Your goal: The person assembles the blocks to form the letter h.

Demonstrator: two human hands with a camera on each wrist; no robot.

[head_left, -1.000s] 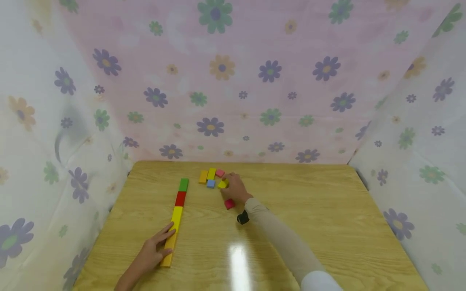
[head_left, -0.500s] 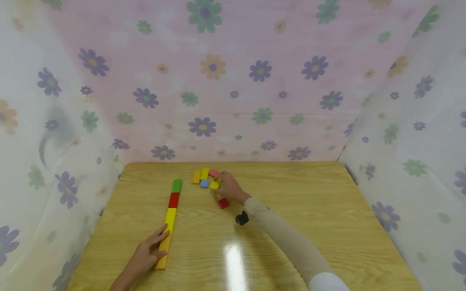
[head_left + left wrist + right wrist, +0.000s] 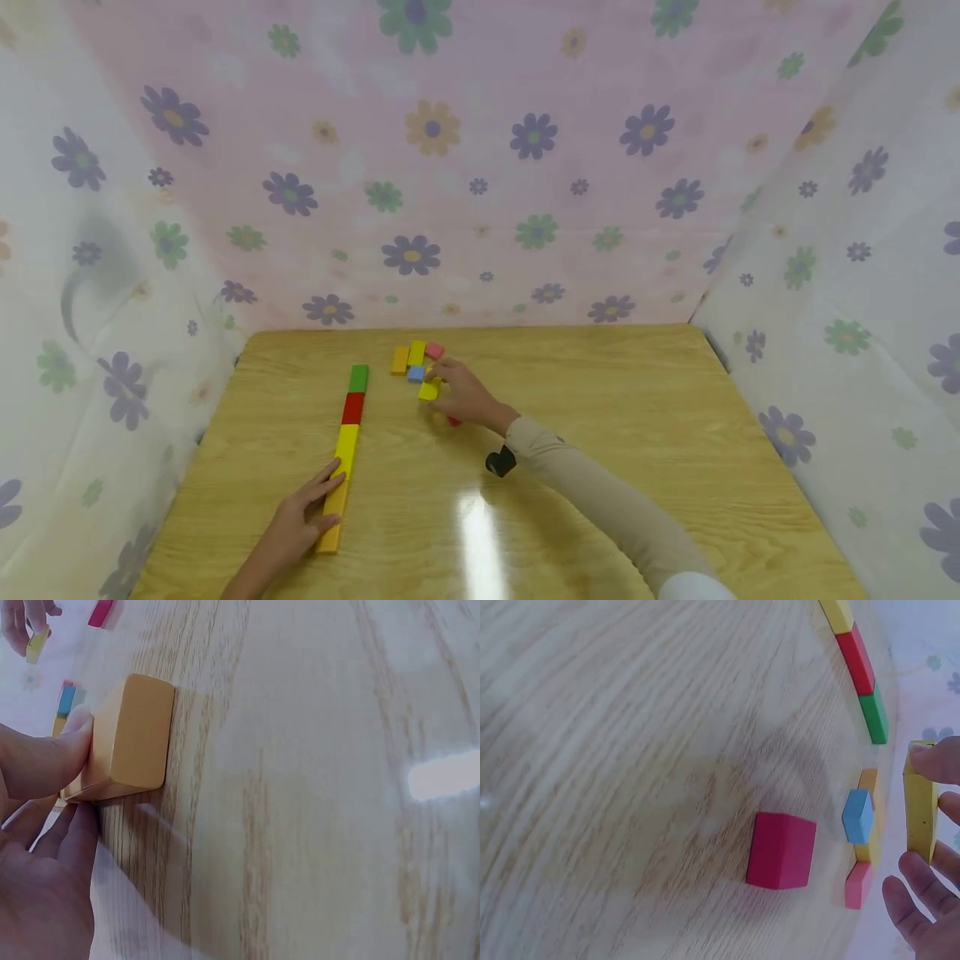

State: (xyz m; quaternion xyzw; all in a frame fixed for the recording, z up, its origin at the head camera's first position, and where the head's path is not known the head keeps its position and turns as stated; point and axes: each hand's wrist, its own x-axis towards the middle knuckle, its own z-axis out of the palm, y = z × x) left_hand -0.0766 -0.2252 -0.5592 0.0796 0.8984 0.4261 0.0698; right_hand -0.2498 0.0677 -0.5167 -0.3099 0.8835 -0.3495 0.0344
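Observation:
A row of blocks lies end to end on the table at left: green (image 3: 358,379), red (image 3: 352,408), yellow (image 3: 347,442) and orange (image 3: 331,533) at the near end. My left hand (image 3: 288,525) pinches the orange block (image 3: 142,735), thumb on one side and fingers on the other; a fingertip reaches the yellow block. Between thumb and fingers, my right hand (image 3: 468,398) holds another yellow block (image 3: 920,810), right beside a blue block (image 3: 416,374). A crimson block (image 3: 780,851) is mostly hidden beneath the right hand in the head view.
Behind the blue block lie a loose orange block (image 3: 401,361), a loose yellow block (image 3: 417,353) and a pink block (image 3: 434,351). A black device (image 3: 500,462) hangs at the right wrist. Flowered cloth (image 3: 480,275) encloses the wooden table (image 3: 585,367) at the back and sides.
My right hand has carried its yellow block left and slightly nearer, covering most of the crimson block. The left hand stays on the row. The head view has shifted a little.

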